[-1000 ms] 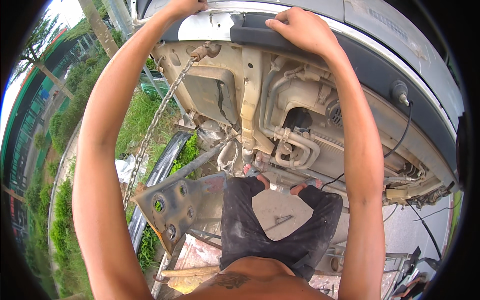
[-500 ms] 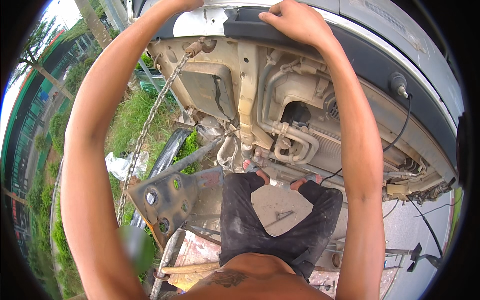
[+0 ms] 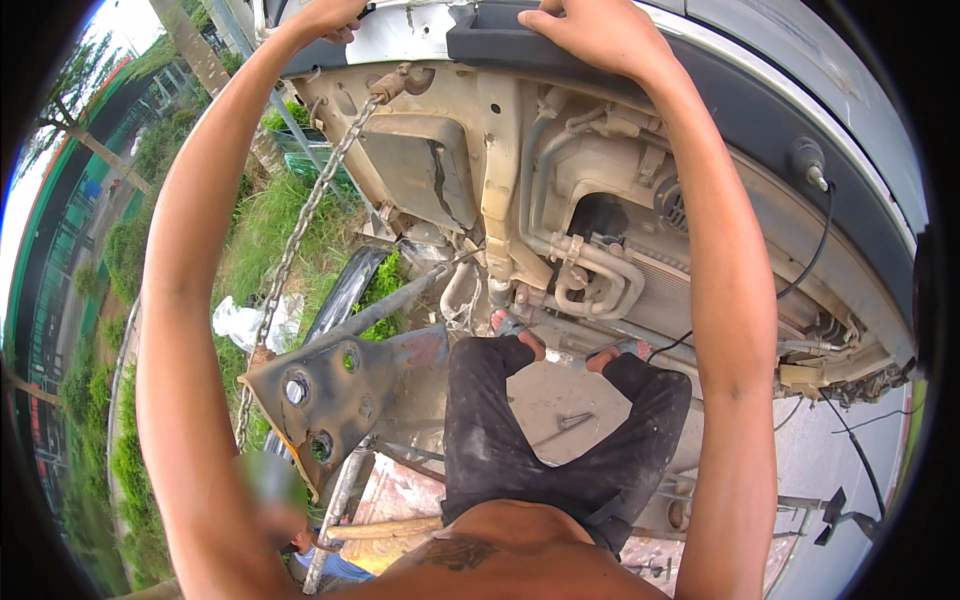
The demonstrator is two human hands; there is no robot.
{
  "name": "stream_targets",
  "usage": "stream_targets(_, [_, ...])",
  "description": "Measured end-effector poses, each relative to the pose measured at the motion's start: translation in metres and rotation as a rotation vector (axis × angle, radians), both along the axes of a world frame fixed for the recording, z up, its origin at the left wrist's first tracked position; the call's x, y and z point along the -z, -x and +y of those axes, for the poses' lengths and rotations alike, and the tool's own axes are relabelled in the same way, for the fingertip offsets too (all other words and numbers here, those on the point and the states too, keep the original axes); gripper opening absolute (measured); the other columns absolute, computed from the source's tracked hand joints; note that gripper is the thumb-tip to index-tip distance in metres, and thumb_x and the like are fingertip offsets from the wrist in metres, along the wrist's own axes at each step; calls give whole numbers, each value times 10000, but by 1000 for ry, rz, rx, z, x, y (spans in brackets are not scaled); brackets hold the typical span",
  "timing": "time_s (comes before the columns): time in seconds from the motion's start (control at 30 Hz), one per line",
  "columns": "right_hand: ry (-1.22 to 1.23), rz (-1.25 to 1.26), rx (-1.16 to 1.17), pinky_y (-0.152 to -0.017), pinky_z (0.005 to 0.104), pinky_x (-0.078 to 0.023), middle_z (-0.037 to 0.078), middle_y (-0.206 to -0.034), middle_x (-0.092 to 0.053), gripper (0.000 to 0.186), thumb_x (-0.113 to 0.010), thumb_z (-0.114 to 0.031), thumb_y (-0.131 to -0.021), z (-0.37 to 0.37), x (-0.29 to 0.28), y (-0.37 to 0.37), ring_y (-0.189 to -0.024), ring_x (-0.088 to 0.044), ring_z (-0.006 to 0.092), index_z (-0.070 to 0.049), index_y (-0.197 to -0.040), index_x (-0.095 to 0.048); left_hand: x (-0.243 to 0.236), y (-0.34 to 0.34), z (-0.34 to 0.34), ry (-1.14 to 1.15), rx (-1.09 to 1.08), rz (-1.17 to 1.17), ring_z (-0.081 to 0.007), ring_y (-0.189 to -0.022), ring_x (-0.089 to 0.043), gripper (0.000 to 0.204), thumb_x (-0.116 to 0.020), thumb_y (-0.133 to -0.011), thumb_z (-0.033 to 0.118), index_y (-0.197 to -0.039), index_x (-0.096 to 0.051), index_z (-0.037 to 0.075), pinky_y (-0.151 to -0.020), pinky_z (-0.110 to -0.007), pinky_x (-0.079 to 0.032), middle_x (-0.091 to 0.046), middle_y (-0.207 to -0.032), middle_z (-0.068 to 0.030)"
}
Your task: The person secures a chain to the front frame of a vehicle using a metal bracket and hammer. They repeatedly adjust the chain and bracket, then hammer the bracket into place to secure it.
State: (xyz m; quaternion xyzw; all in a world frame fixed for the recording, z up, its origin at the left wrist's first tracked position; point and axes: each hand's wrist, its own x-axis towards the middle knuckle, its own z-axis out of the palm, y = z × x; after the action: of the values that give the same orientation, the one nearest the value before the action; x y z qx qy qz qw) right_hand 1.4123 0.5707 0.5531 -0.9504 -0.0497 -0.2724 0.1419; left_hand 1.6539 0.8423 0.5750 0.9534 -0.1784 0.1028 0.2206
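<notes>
At the top edge, my left hand (image 3: 335, 18) has its fingers curled beside the white patch (image 3: 400, 40) of the vehicle's lower panel. A small dark thing shows at its fingertips, too little to name. Farther right, my right hand (image 3: 605, 38) grips the black trim strip (image 3: 495, 42), thumb stretched along it; its other fingertips are cut off by the picture's edge. Below my hands lies the vehicle's dusty beige underside (image 3: 410, 165), with bent pipes (image 3: 600, 290) and a radiator (image 3: 660, 290).
A rusty chain (image 3: 300, 230) hangs from a hook (image 3: 402, 82) down to a steel bracket with holes (image 3: 335, 385). A black cable (image 3: 825, 235) trails from a round sensor (image 3: 808, 160). Another person (image 3: 335, 562) is low at left. Grass (image 3: 255, 250) and a white bag (image 3: 240, 322) lie left.
My left hand has come lower and left along the panel, so its curled fingers now show. My right hand stays on the trim. Blue clothing of the other person has come into view.
</notes>
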Motion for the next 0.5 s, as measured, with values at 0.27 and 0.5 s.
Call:
stream_targets(0.27, [-16, -34, -33, -800, 467, -526, 271, -853, -692, 419, -620, -379, -875, -8, -1, -4, -836, -684, 419, 21, -915, -737, 19, -46, 55, 98, 35, -269, -270, -624, -693, 385, -599, -941, 361, -905, -680, -13, -586, -427, -533, -676, -733, -164])
stream_targets(0.5, [-27, 72, -24, -744, 341, -501, 138, -772, -681, 493, -598, -453, -923, -6, -1, -3, -725, -637, 201, 17, -995, -733, 48, -28, 182, 204, -98, 83, -238, -914, -700, 439, -545, -1010, 437, -1277, -615, 96, -783, -399, -535, -718, -1075, -117])
